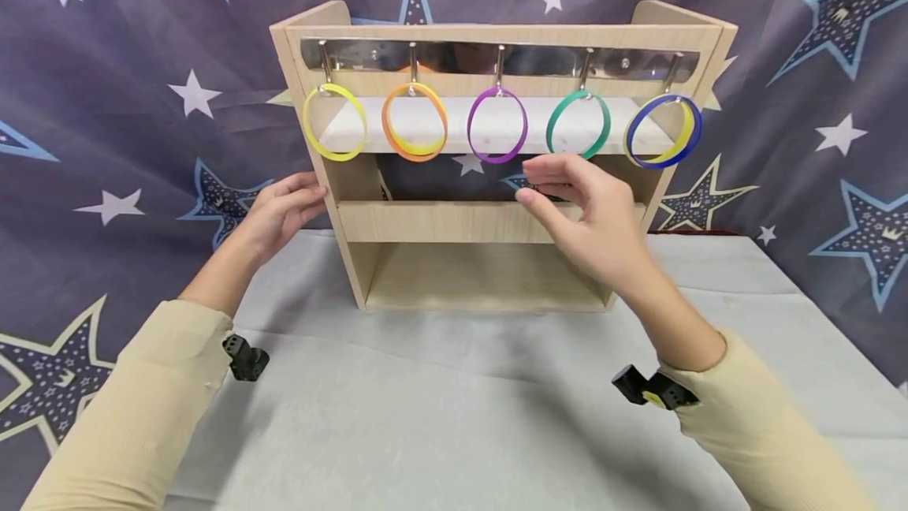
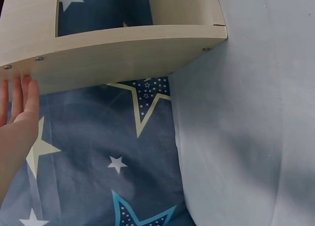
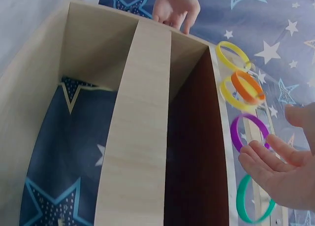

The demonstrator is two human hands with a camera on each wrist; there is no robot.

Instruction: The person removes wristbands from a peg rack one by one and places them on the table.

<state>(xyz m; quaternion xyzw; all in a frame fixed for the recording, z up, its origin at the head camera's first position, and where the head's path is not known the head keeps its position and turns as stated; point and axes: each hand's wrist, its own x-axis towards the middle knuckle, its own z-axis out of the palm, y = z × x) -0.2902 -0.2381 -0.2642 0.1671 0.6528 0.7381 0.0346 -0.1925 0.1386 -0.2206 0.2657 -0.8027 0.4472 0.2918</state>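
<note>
Staged recording corner, by look; kind of building cannot be told. Star-print curtain (image 1: 170,30) behind and along both sides, creased pale cloth (image 1: 397,416) as work surface, small black cameras (image 1: 246,357) on cuffs (image 1: 191,330).

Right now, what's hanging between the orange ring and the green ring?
Only the purple ring hangs between the orange ring and the green ring; the head view shows it.

We see a dark grey-blue curtain (image 1: 135,30) hanging in soft folds, printed with small plain white stars (image 1: 195,93) and larger dotted stars (image 1: 844,30) outlined in blue or cream, some bearing crowns (image 1: 892,233), and below it we find a pale grey cloth (image 1: 426,416), faintly creased.
</note>
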